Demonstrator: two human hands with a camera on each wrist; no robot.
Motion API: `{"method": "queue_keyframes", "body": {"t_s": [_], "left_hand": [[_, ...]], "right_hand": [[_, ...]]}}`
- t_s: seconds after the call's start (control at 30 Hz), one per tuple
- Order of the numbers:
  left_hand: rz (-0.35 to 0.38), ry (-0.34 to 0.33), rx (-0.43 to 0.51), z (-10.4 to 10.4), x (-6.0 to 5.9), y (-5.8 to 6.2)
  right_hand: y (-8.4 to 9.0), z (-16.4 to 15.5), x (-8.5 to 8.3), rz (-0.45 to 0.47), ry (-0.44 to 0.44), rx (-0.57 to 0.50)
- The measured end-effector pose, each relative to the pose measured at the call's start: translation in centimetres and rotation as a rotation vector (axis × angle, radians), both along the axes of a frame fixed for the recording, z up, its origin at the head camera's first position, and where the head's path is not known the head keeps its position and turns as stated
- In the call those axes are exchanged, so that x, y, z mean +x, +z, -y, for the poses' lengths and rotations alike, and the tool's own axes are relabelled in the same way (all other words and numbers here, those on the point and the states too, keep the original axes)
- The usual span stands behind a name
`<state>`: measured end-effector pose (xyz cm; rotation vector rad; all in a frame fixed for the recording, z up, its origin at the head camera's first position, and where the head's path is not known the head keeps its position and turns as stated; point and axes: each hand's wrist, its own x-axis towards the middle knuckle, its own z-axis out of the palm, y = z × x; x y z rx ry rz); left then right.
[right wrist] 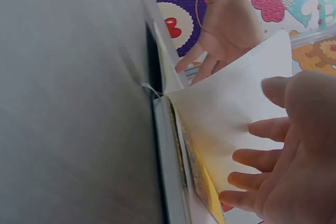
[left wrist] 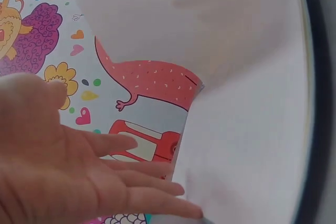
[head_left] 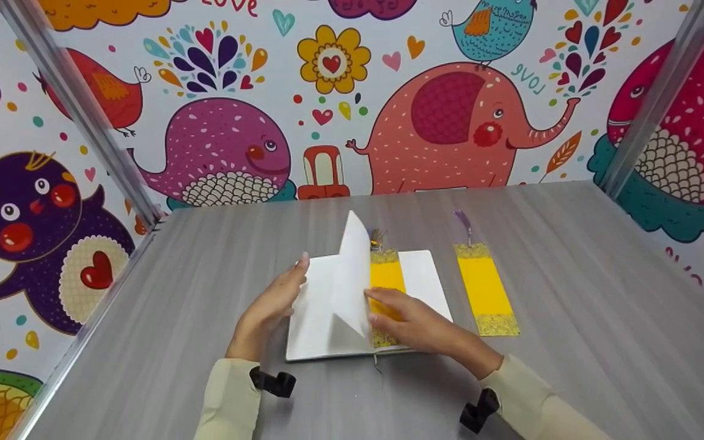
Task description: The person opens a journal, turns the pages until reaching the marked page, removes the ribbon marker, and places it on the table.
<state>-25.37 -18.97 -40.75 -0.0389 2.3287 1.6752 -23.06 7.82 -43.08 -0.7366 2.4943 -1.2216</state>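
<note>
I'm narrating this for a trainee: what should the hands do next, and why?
Probably ease the raised page down onto the left-hand page. It stands upright, the right hand is on its right side, and a yellow bookmark lies on the right-hand page, which this would leave uncovered.

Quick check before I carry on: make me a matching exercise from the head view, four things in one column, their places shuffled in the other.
1. Left hand
2. Right hand
3. Raised page
4. Purple-tasselled bookmark

A. between the hands
B. on the table, right of the notebook
C. by the notebook's left edge
D. over the other bookmark

Pairs: 1-C; 2-D; 3-A; 4-B
</note>
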Motion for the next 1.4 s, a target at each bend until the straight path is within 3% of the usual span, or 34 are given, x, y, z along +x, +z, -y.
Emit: {"method": "queue_keyframes", "body": {"t_s": [0.2,0.4,0.57,0.77,0.97,1.2,1.4], "left_hand": [[-0.039,-0.03,-0.032,-0.5,0.3,0.4],[-0.066,0.009,-0.219,-0.3,0.0,-0.1],[-0.107,-0.023,-0.303,0.1,0.0,-0.4],[-0.075,-0.031,-0.476,-0.3,-0.2,-0.8],[-0.075,-0.025,-0.551,-1.1,-0.1,-1.0],[-0.13,-0.176,-0.641,-1.6,0.3,-1.5],[-0.127,-0.282,-0.66,-1.6,0.6,-1.9]], "right_hand": [[-0.9,0.4,0.1,-0.093,0.07,0.124],[-1.0,0.4,0.4,-0.09,0.087,0.236],[-1.1,0.4,0.4,-0.083,0.099,0.294],[-1.1,0.4,0.4,-0.123,0.125,0.341],[-1.0,0.1,0.4,-0.148,0.162,0.365],[-1.0,-0.1,0.4,-0.183,0.209,0.368],[-1.0,-0.1,0.3,-0.18,0.223,0.365]]}}
